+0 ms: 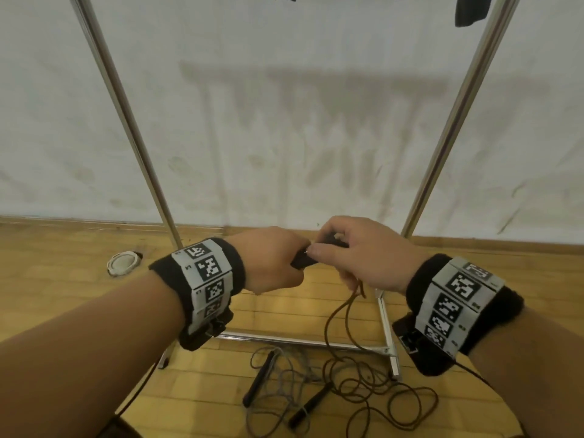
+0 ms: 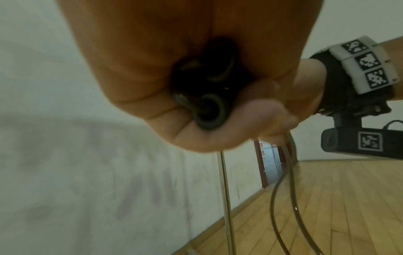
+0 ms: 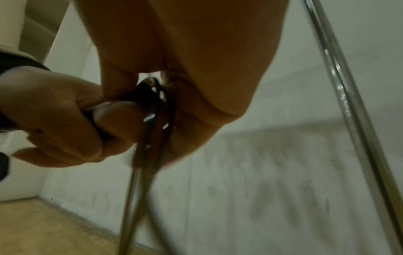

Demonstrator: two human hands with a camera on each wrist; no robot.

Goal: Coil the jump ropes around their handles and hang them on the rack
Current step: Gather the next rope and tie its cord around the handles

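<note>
My left hand (image 1: 284, 263) grips the two black handles (image 1: 303, 261) of the brown jump rope, held side by side at waist height in front of the rack. Their round ends (image 2: 209, 110) show in the left wrist view. My right hand (image 1: 335, 245) is curled over the handles' far end and pinches the brown rope (image 1: 328, 324) there. Two strands (image 2: 283, 198) hang from it to a loose tangle (image 1: 395, 396) on the floor. In the right wrist view the strands (image 3: 157, 151) drop from under my palm, beside the left hand (image 3: 61, 124).
The chrome rack has slanted uprights (image 1: 126, 121) (image 1: 458, 121) and a base bar (image 1: 300, 341) on the wooden floor. A grey jump rope with black handles (image 1: 259, 384) lies uncoiled by the base. Dark items (image 1: 471, 11) hang at the top. A white round floor fitting (image 1: 123, 263) sits at the left.
</note>
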